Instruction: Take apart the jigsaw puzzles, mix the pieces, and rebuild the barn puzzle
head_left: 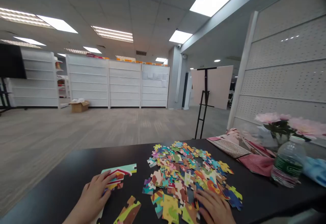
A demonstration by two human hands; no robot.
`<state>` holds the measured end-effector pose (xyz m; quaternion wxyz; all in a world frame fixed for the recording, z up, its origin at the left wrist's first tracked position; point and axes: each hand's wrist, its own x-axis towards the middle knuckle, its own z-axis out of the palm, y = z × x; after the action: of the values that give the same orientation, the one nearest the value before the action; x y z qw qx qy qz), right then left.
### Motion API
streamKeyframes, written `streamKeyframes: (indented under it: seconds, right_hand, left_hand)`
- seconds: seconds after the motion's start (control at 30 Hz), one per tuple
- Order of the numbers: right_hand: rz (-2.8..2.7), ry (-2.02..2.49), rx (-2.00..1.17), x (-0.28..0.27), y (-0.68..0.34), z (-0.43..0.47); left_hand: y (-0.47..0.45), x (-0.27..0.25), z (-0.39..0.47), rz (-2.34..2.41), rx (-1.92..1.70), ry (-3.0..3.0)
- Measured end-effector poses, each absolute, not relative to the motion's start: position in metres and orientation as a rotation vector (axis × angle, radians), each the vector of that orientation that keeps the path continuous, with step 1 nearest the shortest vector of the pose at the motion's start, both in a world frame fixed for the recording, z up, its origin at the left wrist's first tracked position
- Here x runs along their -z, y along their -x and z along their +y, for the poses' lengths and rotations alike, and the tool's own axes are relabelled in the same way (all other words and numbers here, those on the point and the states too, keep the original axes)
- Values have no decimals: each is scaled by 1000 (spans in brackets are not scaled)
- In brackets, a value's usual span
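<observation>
My left hand (pixel 93 197) lies with its fingers stretched out over a small joined section of jigsaw puzzle (pixel 124 169), teal along its top with red and white shapes. Part of that section is hidden beneath the hand. Below and to its right is a brown and green puzzle piece (pixel 128 211), apart from the rest. My right hand (pixel 215 205) rests at the near edge of a heap of loose jigsaw pieces (pixel 178 169), fingers apart and touching some of them. A yellow piece (pixel 170 207) lies left of that hand.
On the black table (pixel 84 163), a water bottle (pixel 289 161) stands at the right beside pink flowers (pixel 300 125) and a pink cloth item (pixel 257 163). Beyond the table are an easel with a board (pixel 214 86), white shelving (pixel 124 83) and a cardboard box (pixel 79 106).
</observation>
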<state>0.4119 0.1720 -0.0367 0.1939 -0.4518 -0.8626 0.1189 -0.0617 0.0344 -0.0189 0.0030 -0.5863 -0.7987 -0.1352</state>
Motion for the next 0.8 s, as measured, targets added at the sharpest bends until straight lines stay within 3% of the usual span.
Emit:
streamKeyframes:
  seconds: [0.2,0.4,0.8]
  right_hand:
    - [-2474,961,-356,-10,-346,168]
    - [-2648,1168,-386,-45,-294,195]
    - [-2725,1334,-533,-55,-277,205]
  left_hand:
    - [55,11,33,-2511,414,1844]
    - [55,2,29,-2509,502,1907]
    - [43,-17,9,-2439,772,2052]
